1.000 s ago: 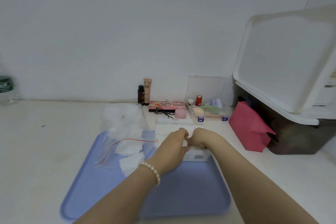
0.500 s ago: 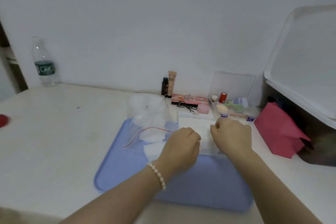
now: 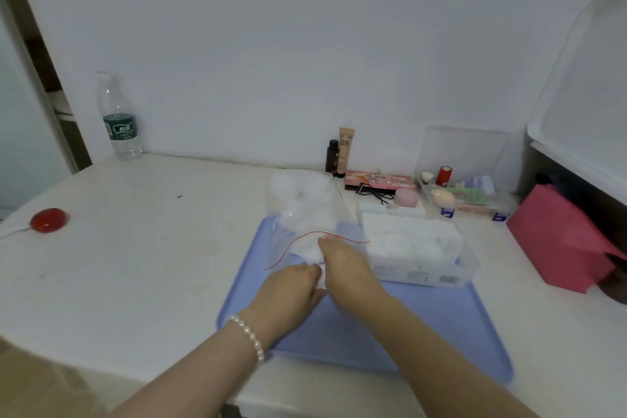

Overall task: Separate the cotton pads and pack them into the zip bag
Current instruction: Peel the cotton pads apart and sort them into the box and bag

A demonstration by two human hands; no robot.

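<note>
Cotton pads (image 3: 307,249) lie loose at the mouth of the clear zip bag (image 3: 305,210), whose red seal line curves across the far left part of the blue tray (image 3: 441,326); more white pads fill the bag's far end, which reaches off the tray onto the white table (image 3: 152,248). At the far left of the table stand a water bottle (image 3: 118,119) and, nearer, a red round object (image 3: 48,220). Left hand (image 3: 288,292), with a pearl bracelet (image 3: 249,338) at the wrist, rests on the tray just near of the bag's mouth, fingers curled at a white pad; whether it truly pinches it I cannot tell. Touching it on the right, the right hand (image 3: 346,268) reaches into the bag's opening, fingertips on the loose pads, its grip hidden. Just right of that hand sits the open pack of pads (image 3: 412,248). Beyond are cosmetics, and a pink pouch (image 3: 556,241) at the right.
</note>
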